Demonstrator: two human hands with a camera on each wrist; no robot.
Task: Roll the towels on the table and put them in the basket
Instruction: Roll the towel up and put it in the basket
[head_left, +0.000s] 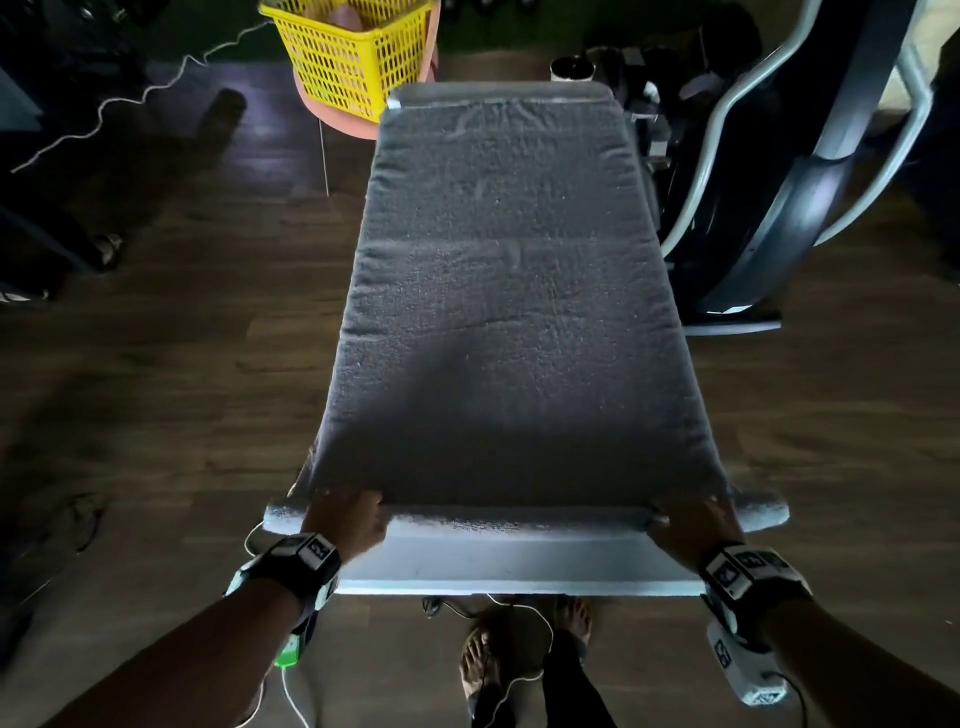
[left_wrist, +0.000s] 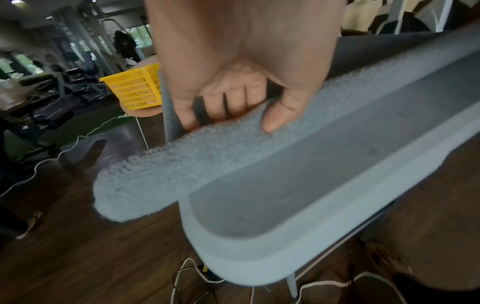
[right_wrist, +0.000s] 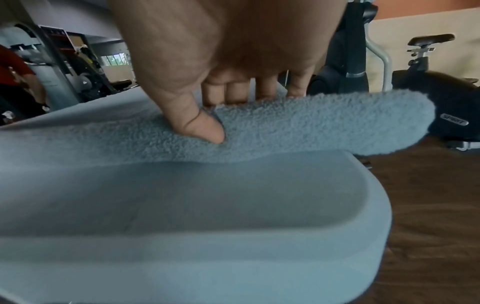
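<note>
A long grey towel (head_left: 509, 291) lies flat along the narrow white table (head_left: 498, 566), covering most of its top. Its near edge is folded over into a thick low roll (left_wrist: 161, 168) (right_wrist: 298, 127). My left hand (head_left: 349, 519) pinches that roll at the near left corner, thumb in front and fingers curled behind (left_wrist: 233, 115). At the near right corner my right hand (head_left: 693, 522) pinches it the same way, thumb (right_wrist: 207, 129) pressed into the pile. A yellow mesh basket (head_left: 353, 62) (left_wrist: 135, 90) stands on a pink stool beyond the table's far left corner.
Dark wooden floor lies on both sides of the table. An exercise machine (head_left: 810, 171) stands close to the table's right side, and an exercise bike (right_wrist: 428, 86) is off to the right. White cables (head_left: 124, 114) trail over the floor at left and under the table.
</note>
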